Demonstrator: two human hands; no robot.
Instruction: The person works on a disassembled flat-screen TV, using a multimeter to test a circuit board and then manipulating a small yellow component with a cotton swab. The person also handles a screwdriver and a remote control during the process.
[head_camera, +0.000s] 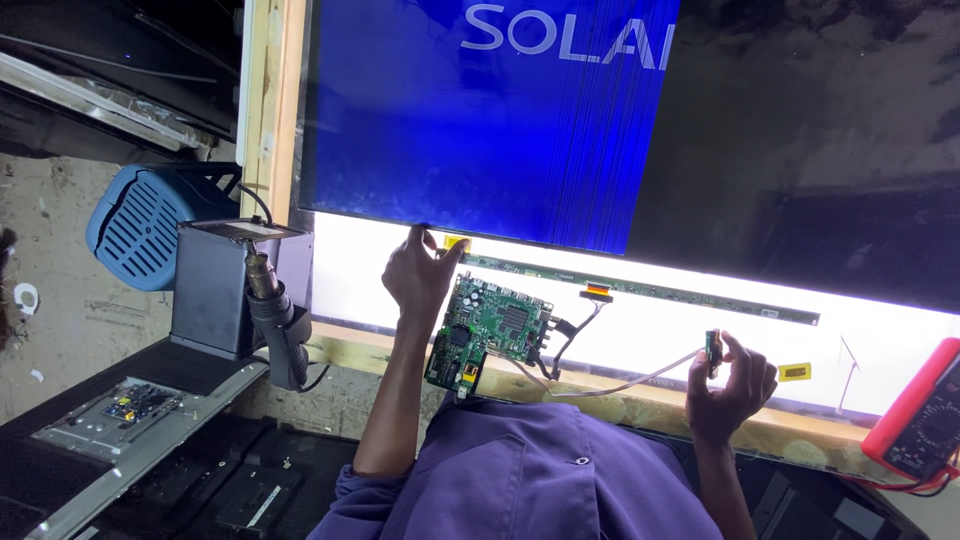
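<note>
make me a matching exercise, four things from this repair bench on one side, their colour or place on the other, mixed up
Things:
1. circuit board
2. multimeter
3. small component
4. fan

Colour or place:
A. blue, far left beside the wooden frame
B. red, at the right edge
C. green, beside the left hand
D. pinched in the right hand

Pairs: 1-C, 2-B, 3-D, 4-A

Green circuit board (487, 332) tilted on wooden ledge; small connector (712, 349) held upright.
</note>
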